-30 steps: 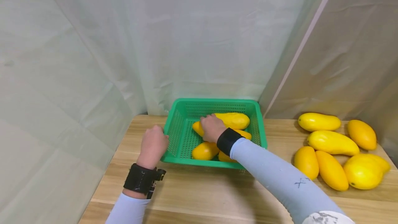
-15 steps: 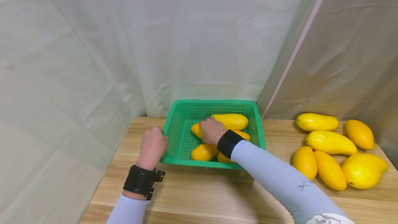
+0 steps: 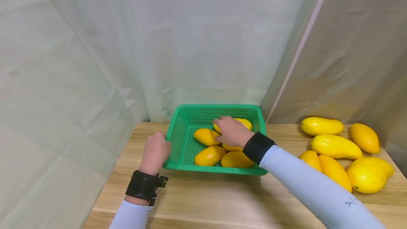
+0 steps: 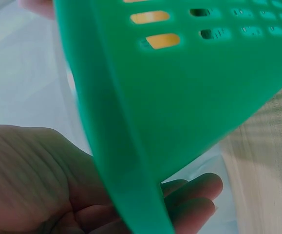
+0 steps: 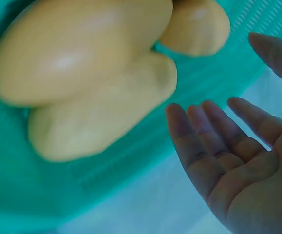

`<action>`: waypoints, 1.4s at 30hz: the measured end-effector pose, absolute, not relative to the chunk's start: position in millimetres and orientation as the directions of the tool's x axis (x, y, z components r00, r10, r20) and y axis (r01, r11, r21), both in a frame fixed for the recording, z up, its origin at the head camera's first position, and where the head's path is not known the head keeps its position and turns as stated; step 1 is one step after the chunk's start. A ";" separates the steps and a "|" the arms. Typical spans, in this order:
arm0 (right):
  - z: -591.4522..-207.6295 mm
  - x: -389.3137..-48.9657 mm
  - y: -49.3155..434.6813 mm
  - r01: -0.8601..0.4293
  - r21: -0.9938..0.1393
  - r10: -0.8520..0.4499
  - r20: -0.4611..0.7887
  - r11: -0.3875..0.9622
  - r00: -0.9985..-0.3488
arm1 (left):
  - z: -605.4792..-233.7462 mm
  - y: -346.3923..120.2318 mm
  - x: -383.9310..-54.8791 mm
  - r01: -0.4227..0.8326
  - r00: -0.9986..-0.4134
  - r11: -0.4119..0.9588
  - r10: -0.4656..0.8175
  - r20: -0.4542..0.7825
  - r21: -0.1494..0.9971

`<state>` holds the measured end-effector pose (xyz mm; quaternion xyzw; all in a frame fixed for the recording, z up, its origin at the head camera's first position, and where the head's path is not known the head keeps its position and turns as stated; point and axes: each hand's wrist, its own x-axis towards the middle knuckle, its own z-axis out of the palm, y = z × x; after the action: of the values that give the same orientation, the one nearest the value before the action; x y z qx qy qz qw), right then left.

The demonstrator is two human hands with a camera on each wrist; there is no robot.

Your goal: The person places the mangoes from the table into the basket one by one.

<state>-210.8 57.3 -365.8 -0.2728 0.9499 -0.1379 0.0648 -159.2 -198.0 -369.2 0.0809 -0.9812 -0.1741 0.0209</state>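
Note:
A green slotted plastic basket (image 3: pixel 219 106) stands at the table's back, holding several yellow fruits. My left hand (image 3: pixel 155 153) grips the basket's left rim; in the left wrist view its fingers (image 4: pixel 194 190) curl around the green edge. Over the fruits hovers my right hand (image 3: pixel 232 131), its fingers spread and nothing in the palm (image 5: pixel 262 200). Left of it lies an orange-yellow mango (image 3: pixel 205 136), and nearer the front are a second mango (image 3: pixel 210 156) and a third (image 3: pixel 237 160). A longer yellow fruit (image 3: pixel 245 123) at the back is partly hidden by the hand.
On the right of the wooden table (image 3: pixel 203 200) lies a loose group of yellow fruits, among them a long one (image 3: pixel 335 146), a mango (image 3: pixel 365 138) and a rounder one (image 3: pixel 367 176). Pale sheeting (image 3: pixel 203 38) hangs close behind the basket.
My right hand has let go of the mango at the left of the fruits, lifted and moved right, its fingers now spread. My left hand keeps its grip on the rim.

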 end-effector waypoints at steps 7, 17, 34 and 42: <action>-354.1 -206.1 109.5 -0.481 -0.323 -0.479 0.094 0.815 -0.873 | -371.9 -203.9 -163.7 -0.163 -0.985 0.921 -0.171 -0.006 0.353; -356.2 -211.9 191.3 -0.442 -0.306 -0.366 0.277 0.843 -0.889 | -372.5 -205.9 -165.6 -0.167 -0.985 0.924 -0.174 -0.010 0.344; -362.7 -220.0 305.1 -0.223 -0.251 -0.207 0.087 0.942 -0.974 | -371.9 -204.7 -167.5 -0.176 -0.982 0.927 -0.187 0.003 0.330; -365.3 -223.4 340.4 -0.132 -0.252 -0.159 -0.092 0.959 -0.983 | -370.6 -206.5 -165.7 -0.174 -0.982 0.930 -0.188 0.010 0.324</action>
<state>-223.4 340.4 -365.3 -0.0738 0.9880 -0.1235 0.0557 -165.7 -206.5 -370.6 0.0921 -0.9821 -0.1629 0.0203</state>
